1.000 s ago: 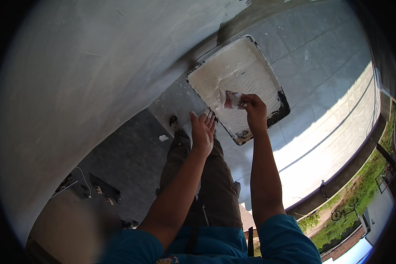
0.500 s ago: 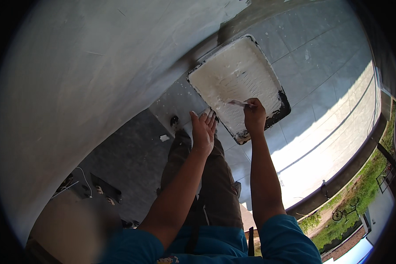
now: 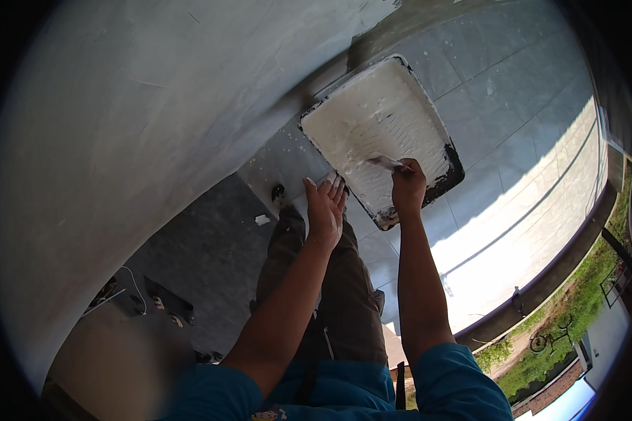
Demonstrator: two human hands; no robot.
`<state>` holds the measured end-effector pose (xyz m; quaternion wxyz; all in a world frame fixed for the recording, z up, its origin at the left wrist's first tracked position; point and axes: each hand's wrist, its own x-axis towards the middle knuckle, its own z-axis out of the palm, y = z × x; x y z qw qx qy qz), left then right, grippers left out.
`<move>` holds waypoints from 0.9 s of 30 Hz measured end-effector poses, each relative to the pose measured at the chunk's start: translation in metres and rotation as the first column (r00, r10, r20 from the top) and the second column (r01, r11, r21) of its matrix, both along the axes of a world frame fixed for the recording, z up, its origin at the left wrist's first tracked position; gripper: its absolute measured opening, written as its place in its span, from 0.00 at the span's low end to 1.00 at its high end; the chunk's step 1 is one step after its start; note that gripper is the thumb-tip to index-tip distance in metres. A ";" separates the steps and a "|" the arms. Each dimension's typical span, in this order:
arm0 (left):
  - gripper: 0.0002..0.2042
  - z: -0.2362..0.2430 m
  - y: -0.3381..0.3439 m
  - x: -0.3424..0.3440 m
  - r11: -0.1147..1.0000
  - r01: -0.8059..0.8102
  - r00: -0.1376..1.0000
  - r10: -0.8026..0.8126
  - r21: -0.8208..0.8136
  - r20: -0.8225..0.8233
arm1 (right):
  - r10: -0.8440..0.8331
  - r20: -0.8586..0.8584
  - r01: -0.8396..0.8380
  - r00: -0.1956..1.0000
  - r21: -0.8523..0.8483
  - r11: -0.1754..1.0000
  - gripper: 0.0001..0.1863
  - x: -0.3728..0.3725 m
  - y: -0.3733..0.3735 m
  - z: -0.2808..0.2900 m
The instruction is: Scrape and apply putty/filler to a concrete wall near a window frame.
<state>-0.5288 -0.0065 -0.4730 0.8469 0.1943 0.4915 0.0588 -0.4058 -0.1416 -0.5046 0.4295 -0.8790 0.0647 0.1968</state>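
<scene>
A black paint tray (image 3: 456, 170) lies on the floor ahead of me, its inside coated with thick white paint (image 3: 379, 91); ridges show on its ribbed slope. My right hand (image 3: 409, 188) is closed around a small flat paintbrush (image 3: 382, 162) smeared white. The brush's end points left, over the painted slope; whether it touches the paint I cannot tell. To the left of the tray's near edge, my left hand (image 3: 324, 210) is held open, palm showing and fingers stretched, with white paint on the fingertips. It holds nothing.
A grey plastered wall (image 3: 147, 105) rises close on the left. Paint-spattered tiles (image 3: 484, 105) surround the tray, with a sunlit strip at right. A white scrap (image 3: 262, 219) lies near my shoe (image 3: 279, 193). Sandals (image 3: 168, 309) and a white cable (image 3: 140, 288) are at lower left.
The brush in my right hand has turned slightly and shifted a little to the right, showing more of its flat side. My left hand stays almost where it was.
</scene>
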 end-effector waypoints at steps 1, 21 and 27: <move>0.52 -0.001 0.001 -0.001 1.000 -0.007 1.000 0.007 0.010 0.001 | 0.001 -0.001 -0.001 1.000 0.001 1.000 0.07 -0.001 0.000 -0.003; 0.51 0.015 0.002 -0.004 1.000 -0.006 1.000 0.006 -0.007 -0.001 | -0.136 -0.675 0.674 0.725 0.655 0.343 0.09 -0.003 -0.016 0.006; 0.50 0.063 0.035 -0.041 0.997 -0.009 1.000 0.010 0.074 -0.007 | 0.024 -0.737 0.719 0.676 0.666 0.199 0.06 -0.008 -0.013 0.060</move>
